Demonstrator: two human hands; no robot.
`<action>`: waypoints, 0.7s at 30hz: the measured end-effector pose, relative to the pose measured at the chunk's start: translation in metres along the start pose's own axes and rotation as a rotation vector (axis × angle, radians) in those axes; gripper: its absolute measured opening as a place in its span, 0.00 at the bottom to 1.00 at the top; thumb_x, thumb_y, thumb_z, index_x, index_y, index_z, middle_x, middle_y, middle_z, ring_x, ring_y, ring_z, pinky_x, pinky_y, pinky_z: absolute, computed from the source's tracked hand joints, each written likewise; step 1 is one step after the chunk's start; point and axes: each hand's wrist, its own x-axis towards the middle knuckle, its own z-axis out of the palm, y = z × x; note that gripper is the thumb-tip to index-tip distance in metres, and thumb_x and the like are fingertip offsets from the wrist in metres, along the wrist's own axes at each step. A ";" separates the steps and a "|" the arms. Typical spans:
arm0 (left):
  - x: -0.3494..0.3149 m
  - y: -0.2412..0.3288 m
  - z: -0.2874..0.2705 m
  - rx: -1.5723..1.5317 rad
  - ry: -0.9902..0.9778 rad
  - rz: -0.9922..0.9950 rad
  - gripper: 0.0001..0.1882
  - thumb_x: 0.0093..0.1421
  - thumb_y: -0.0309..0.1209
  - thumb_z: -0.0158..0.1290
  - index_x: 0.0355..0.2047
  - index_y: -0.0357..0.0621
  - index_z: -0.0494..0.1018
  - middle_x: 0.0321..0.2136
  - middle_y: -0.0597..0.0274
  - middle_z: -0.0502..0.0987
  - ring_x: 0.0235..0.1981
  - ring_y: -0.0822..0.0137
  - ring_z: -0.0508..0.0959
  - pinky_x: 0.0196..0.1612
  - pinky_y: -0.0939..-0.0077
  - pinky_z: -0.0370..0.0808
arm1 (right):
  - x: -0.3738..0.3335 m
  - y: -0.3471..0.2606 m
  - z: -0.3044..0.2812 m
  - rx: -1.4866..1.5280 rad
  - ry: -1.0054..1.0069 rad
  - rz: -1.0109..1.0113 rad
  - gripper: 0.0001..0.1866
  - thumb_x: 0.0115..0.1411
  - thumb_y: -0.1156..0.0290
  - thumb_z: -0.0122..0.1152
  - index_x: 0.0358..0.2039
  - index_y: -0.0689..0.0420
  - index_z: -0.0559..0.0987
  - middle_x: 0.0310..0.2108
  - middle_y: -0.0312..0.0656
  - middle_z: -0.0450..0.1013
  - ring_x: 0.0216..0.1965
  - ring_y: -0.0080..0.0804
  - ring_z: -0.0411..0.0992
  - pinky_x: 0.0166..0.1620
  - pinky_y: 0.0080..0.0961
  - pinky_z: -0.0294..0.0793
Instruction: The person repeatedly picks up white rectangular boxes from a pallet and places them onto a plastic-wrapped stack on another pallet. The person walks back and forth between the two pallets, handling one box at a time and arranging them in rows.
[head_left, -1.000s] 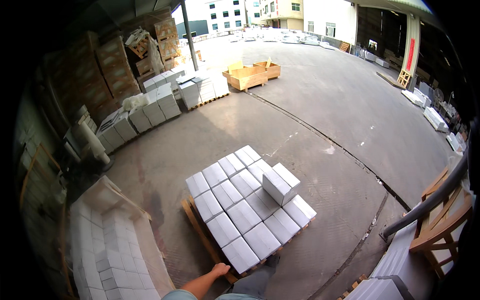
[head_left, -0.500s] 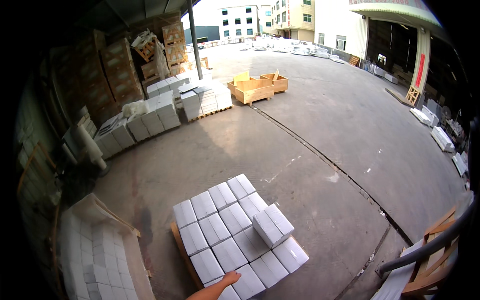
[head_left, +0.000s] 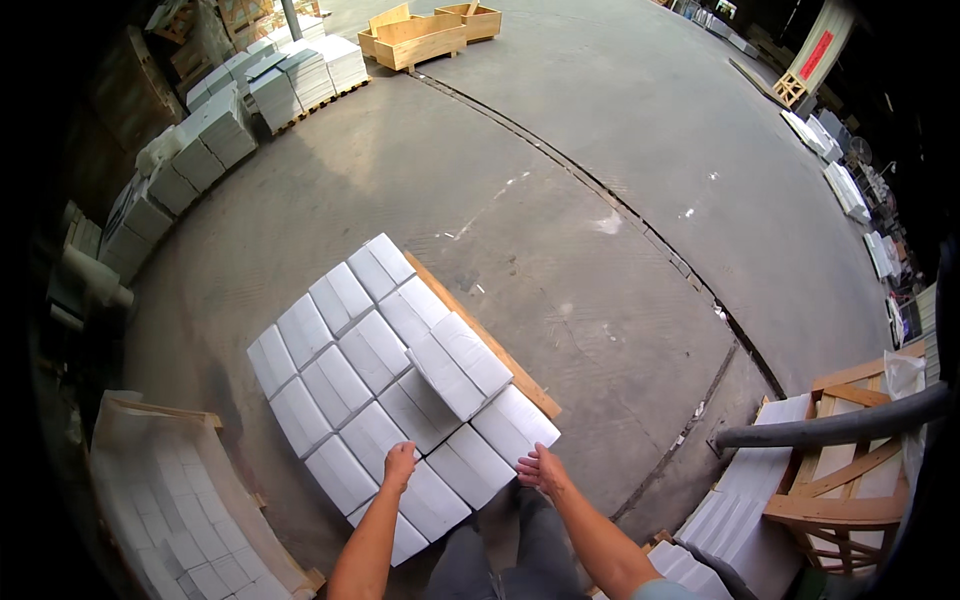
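Note:
White rectangular boxes [head_left: 332, 385] stand packed in rows on a wooden pallet [head_left: 487, 335] at my feet. A single box [head_left: 459, 366] rests on top of them near the right side. My left hand [head_left: 399, 466] is over the near rows, its fingers loosely bent and holding nothing I can see. It is hard to tell whether that hand touches the box top below it. Beside the near right corner box [head_left: 514, 424], my right hand [head_left: 541, 470] has its fingers stretched apart and nothing in them. My legs stand against the pallet's near side.
A crate lined with sheeting [head_left: 165, 480] holds more white boxes at left. Right of me are a dark pipe [head_left: 830, 432], a slatted wooden crate [head_left: 850, 450] and white slabs [head_left: 745, 500]. Stacked slabs [head_left: 300, 85] and open wooden boxes [head_left: 415, 42] stand farther off. A channel [head_left: 600, 190] crosses the floor.
My view has tipped down and closer over the pallet. My right hand has come into view, and my left hand has shifted toward the pallet's near right part. The raised box stays on top.

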 end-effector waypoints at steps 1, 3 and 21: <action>0.013 0.019 0.001 0.069 0.061 0.074 0.22 0.56 0.43 0.46 0.39 0.34 0.73 0.28 0.51 0.76 0.31 0.57 0.77 0.34 0.65 0.71 | 0.013 -0.018 0.015 0.005 0.015 0.015 0.38 0.61 0.47 0.43 0.59 0.66 0.53 0.53 0.57 0.63 0.48 0.49 0.69 0.43 0.42 0.75; 0.040 0.061 0.012 0.219 0.199 0.237 0.22 0.57 0.43 0.45 0.40 0.35 0.72 0.35 0.48 0.75 0.38 0.51 0.75 0.41 0.61 0.71 | 0.033 -0.053 0.051 0.021 0.023 0.029 0.42 0.60 0.44 0.43 0.61 0.66 0.48 0.56 0.60 0.58 0.51 0.53 0.66 0.44 0.49 0.74; 0.154 0.176 0.081 0.605 0.285 0.365 0.27 0.61 0.51 0.37 0.36 0.42 0.76 0.41 0.49 0.75 0.43 0.44 0.71 0.48 0.54 0.67 | 0.171 -0.088 0.137 0.208 0.504 -0.304 0.35 0.52 0.46 0.51 0.32 0.76 0.74 0.33 0.55 0.74 0.37 0.46 0.73 0.40 0.36 0.70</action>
